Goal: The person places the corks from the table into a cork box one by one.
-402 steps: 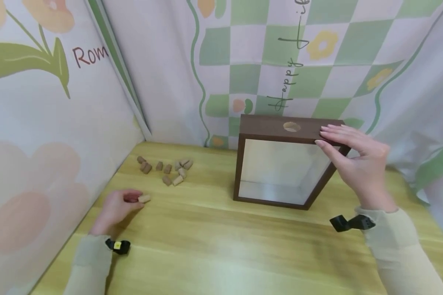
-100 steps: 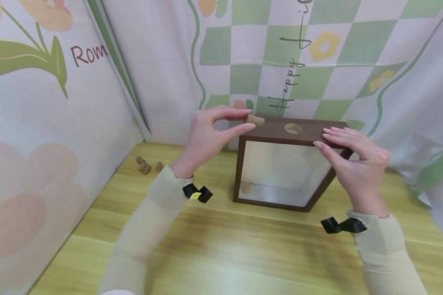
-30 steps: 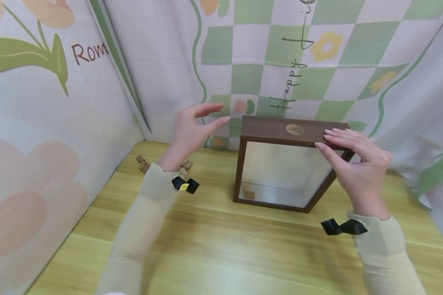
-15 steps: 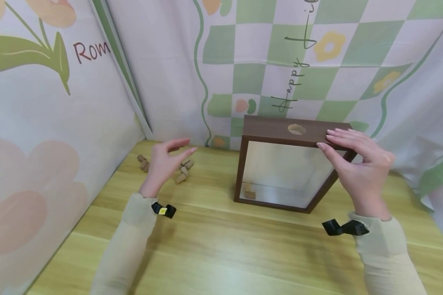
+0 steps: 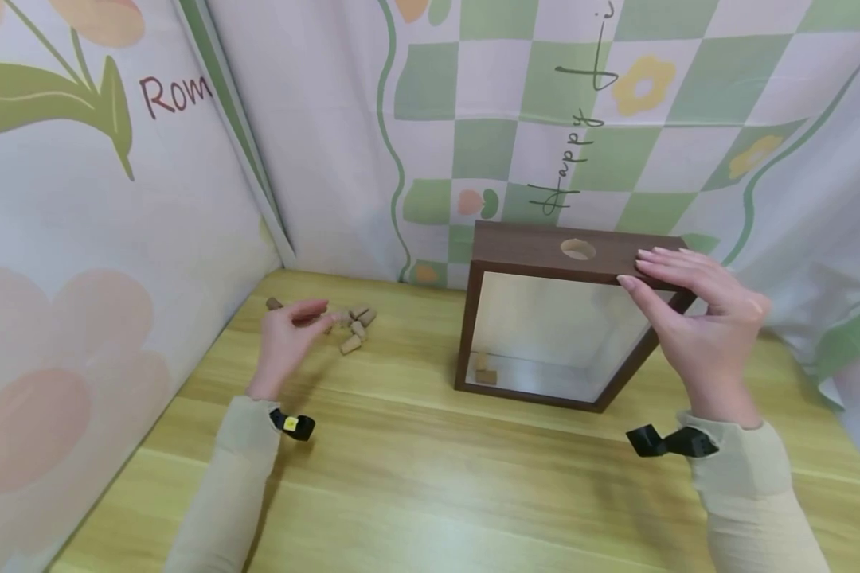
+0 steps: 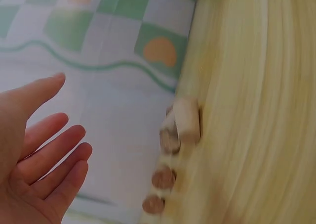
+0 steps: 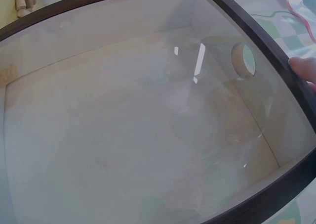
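Note:
In the head view, my left hand (image 5: 287, 342) reaches in among loose corks (image 5: 351, 344) at the back left of the table. The left wrist view shows its fingers (image 6: 54, 150) spread and relaxed, with a gap to the nearest corks (image 6: 186, 121). A dark brown shadow box (image 5: 523, 248) with a clear front stands upright, a round hole (image 5: 578, 250) in its top. Inside, two corks (image 5: 486, 376) lie at the lower left corner. My right hand (image 5: 709, 318) rests on the box's top right corner, fingers nearly straight on top, thumb at the front edge.
The wood-grain table (image 5: 416, 477) reaches back to a checked curtain (image 5: 487, 151). A floral curtain (image 5: 115, 239) closes off the left side. One cork (image 5: 274, 303) shows behind my left hand, which covers others near it.
Seconds ago my left hand held a cork above the box; that hand then came away without it, and a second cork appeared inside. It has since moved left and down to the loose corks.

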The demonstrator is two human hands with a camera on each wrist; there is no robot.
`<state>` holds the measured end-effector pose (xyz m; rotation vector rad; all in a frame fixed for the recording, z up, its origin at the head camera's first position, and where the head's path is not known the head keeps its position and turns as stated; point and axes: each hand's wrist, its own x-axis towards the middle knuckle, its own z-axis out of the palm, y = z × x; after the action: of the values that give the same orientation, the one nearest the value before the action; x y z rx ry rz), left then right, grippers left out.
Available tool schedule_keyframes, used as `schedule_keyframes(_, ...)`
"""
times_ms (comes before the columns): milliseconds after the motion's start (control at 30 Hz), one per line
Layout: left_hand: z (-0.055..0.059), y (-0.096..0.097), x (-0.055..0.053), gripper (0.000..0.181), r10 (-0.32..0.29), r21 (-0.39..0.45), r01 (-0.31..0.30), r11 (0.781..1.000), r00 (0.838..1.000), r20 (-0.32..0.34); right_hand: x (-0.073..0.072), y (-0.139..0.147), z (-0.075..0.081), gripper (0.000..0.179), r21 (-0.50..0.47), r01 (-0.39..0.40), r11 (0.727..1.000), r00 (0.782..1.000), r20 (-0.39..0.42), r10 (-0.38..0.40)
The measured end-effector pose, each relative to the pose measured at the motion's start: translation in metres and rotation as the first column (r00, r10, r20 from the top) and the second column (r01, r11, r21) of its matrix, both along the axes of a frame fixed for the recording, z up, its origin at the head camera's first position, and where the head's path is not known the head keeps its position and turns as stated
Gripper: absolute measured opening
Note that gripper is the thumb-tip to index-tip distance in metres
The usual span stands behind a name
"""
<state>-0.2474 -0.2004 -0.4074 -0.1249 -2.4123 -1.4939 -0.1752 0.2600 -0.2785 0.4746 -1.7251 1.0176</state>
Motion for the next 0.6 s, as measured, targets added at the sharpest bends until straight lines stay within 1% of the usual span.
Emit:
schedule_keyframes(200, -0.008, -0.023, -0.006, 0.039, 0.09, 0.012, -0.09, 0.996, 0.996, 0.004, 0.001, 0.0, 0.001, 0.021, 0.0, -0.006, 1.0, 1.0, 0.004, 0.006)
schedule_keyframes(333, -0.014, -0.034, -0.006, 0.04, 0.132, 0.033, -0.133, 0.991, 0.991, 0.033, 0.002, -0.001, 0.001, 0.02, -0.002, -0.017, 1.0, 1.0, 0.007, 0.017)
schedule_keyframes(533, -0.02, -0.048, -0.008, 0.038, 0.226, 0.069, -0.231, 0.97, 0.971, 0.074, 0.002, -0.001, 0.001, 0.02, -0.001, -0.015, 1.0, 1.0, 0.0, 0.015)
schedule_keyframes(600, -0.02, -0.053, -0.008, 0.04, 0.242, 0.079, -0.25, 0.965, 0.966, 0.095, 0.001, -0.001, 0.001, 0.02, -0.001, -0.011, 1.0, 1.0, -0.002, 0.011)
